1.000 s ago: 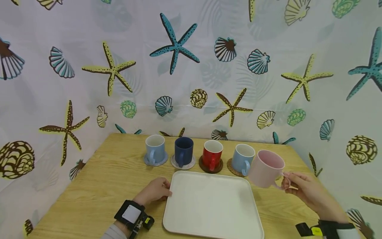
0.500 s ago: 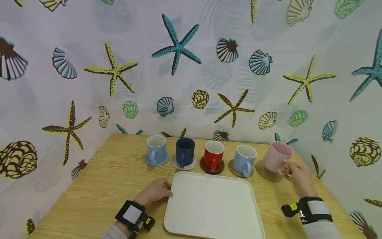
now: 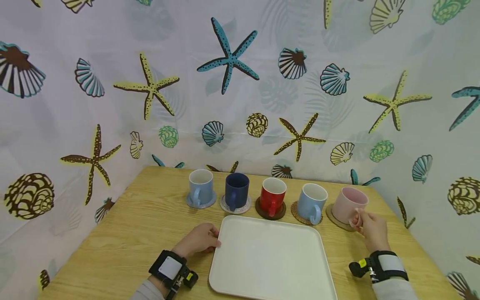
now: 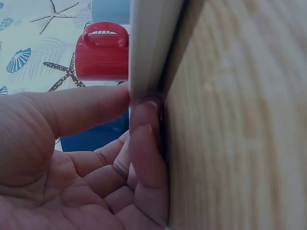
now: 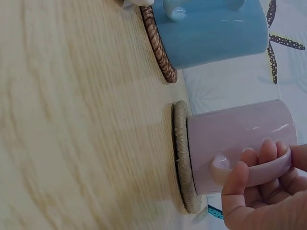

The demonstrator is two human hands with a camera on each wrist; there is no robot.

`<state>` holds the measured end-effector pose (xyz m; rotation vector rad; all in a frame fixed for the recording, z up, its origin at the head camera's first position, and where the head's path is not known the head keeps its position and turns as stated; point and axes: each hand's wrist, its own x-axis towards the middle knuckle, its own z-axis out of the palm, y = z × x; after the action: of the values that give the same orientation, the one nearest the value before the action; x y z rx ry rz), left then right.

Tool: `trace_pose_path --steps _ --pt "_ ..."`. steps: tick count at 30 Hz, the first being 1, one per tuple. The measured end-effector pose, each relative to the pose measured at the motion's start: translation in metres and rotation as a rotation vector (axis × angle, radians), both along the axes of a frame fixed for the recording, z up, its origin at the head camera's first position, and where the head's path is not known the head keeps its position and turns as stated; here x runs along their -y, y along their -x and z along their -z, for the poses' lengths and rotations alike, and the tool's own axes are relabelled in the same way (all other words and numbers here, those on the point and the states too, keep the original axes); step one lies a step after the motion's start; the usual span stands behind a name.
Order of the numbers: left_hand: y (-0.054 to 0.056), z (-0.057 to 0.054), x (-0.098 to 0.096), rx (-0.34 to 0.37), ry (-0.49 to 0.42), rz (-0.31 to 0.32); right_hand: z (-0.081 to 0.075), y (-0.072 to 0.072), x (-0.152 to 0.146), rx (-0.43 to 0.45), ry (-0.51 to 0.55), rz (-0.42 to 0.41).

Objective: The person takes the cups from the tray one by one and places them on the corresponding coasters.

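Note:
A pink mug [image 3: 349,203] stands upright on a round tan coaster [image 5: 181,143] at the right end of a row of mugs. My right hand [image 3: 373,230] holds it by the handle, fingers curled through the loop in the right wrist view. My left hand [image 3: 201,240] grips the left edge of a cream tray [image 3: 271,258]; in the left wrist view the thumb lies on the rim and the fingertips reach under it. Nothing lies on the tray.
Left of the pink mug, in a row behind the tray, stand a light blue mug [image 3: 312,200], a red mug [image 3: 272,195], a navy mug [image 3: 237,189] and another light blue mug [image 3: 200,185], each on a coaster. A patterned curtain [image 3: 232,104] hangs behind the wooden table [image 3: 131,225].
My right hand has carried the pink mug back and to the right, from beside the tray's far corner down onto the tan coaster. The left hand has stayed at the tray's edge.

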<state>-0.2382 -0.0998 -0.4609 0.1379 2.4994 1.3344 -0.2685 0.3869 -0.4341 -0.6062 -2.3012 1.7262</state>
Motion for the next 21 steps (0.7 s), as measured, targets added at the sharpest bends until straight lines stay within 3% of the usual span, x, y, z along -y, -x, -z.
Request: trace_pose_path --steps 6,11,14,17,21 --pt "0.004 0.002 0.001 -0.003 0.004 -0.002 0.003 0.000 0.002 -0.024 -0.041 -0.061" --pt "0.009 0.007 0.006 -0.004 0.014 0.022 -0.006 -0.007 0.000 0.058 -0.318 -0.189" --pt "0.009 0.005 0.010 0.002 0.038 0.055 -0.013 -0.016 0.003 0.070 -0.503 -0.179" --pt "0.006 -0.005 0.012 -0.020 0.115 0.090 -0.022 -0.026 0.013 -0.056 -0.617 -0.080" --pt "0.000 -0.029 0.011 -0.164 0.289 0.108 -0.037 -0.038 0.039 -0.304 -0.743 -0.014"
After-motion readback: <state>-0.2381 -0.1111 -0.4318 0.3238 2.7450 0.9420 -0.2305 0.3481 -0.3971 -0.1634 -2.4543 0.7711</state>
